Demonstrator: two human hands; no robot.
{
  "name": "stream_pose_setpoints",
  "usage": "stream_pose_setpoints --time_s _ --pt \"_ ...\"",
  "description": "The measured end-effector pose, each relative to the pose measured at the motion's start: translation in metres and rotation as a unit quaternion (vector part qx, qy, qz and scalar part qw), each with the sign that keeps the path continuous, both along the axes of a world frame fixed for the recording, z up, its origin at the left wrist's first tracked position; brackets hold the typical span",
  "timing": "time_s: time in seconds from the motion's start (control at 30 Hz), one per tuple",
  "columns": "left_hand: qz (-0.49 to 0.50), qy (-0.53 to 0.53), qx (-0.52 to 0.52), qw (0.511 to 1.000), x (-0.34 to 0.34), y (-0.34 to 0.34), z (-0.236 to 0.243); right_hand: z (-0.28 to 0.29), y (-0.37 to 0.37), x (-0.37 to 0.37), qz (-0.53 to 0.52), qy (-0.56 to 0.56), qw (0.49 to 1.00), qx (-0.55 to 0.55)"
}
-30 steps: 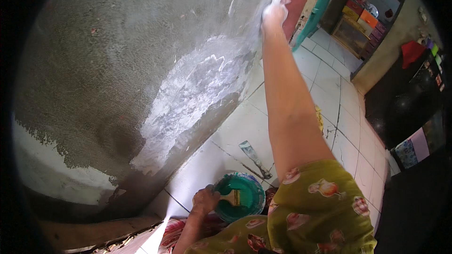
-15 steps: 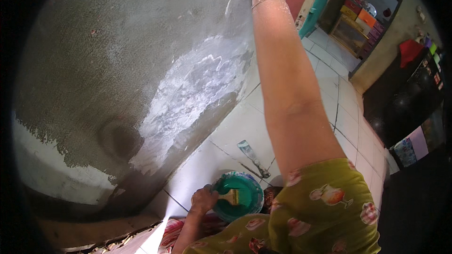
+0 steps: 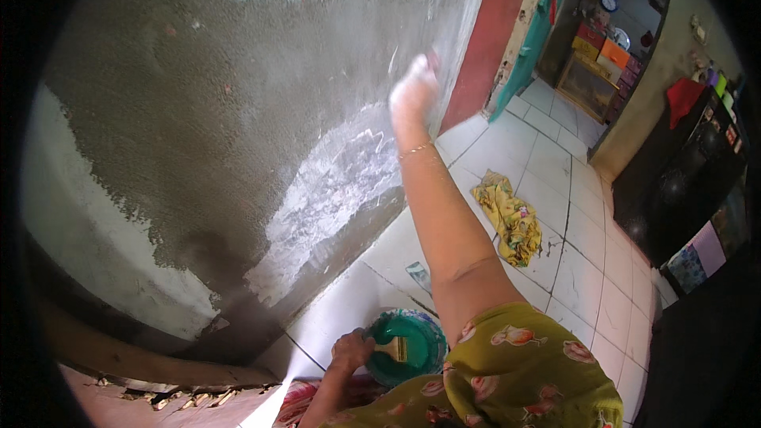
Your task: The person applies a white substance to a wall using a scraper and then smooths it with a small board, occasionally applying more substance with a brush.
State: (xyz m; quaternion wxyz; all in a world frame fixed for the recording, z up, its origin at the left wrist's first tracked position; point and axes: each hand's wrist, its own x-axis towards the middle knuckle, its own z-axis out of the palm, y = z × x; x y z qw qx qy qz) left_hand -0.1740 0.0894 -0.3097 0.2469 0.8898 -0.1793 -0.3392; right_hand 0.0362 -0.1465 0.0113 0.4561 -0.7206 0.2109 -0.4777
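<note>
My left hand (image 3: pixel 349 350) is closed at the rim of a round bucket (image 3: pixel 441 334) with green inside, gripping the handle end of a paintbrush (image 3: pixel 396 349). The brush's wide head lies over the inside of the bucket. My right arm stretches up to the grey wall (image 3: pixel 261 95), and my right hand (image 3: pixel 414 95) is beside it, above a white smeared patch (image 3: pixel 333 182). That hand looks whitish and is smeared by motion, so its fingers cannot be made out. A thin bracelet (image 3: pixel 417 149) circles the right wrist.
A crumpled yellow cloth (image 3: pixel 511 222) lies on the white floor tiles (image 3: pixel 547 162) right of my arm. A flat scraper-like tool (image 3: pixel 418 274), partly hidden by the arm, lies near the bucket. Beyond the wall are a red strip (image 3: pixel 495 32) and a teal door frame (image 3: pixel 535 43).
My right hand has come down along the wall from the top edge of the view. The yellow cloth now shows beside my arm. My left hand stays at the bucket with the paintbrush.
</note>
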Motion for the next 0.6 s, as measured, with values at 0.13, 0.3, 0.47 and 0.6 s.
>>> stream_pose_setpoints --time_s 0.13,0.3,0.47,0.6 --pt "-0.021 -0.006 -0.019 1.000 -0.002 -0.009 -0.004 0.054 0.079 -0.028 -0.036 -0.154 0.970 -0.185" --pt "-0.022 -0.004 -0.013 1.000 -0.006 0.000 0.004 0.083 0.080 -0.033 0.032 -0.221 0.953 -0.206" --pt "-0.019 -0.012 -0.027 0.999 -0.005 -0.013 -0.001 0.169 -0.015 0.005 -0.042 -0.188 0.977 -0.089" --pt "-0.012 -0.034 -0.029 0.999 -0.001 -0.009 0.000 0.116 0.068 -0.027 0.038 -0.161 0.968 -0.188"
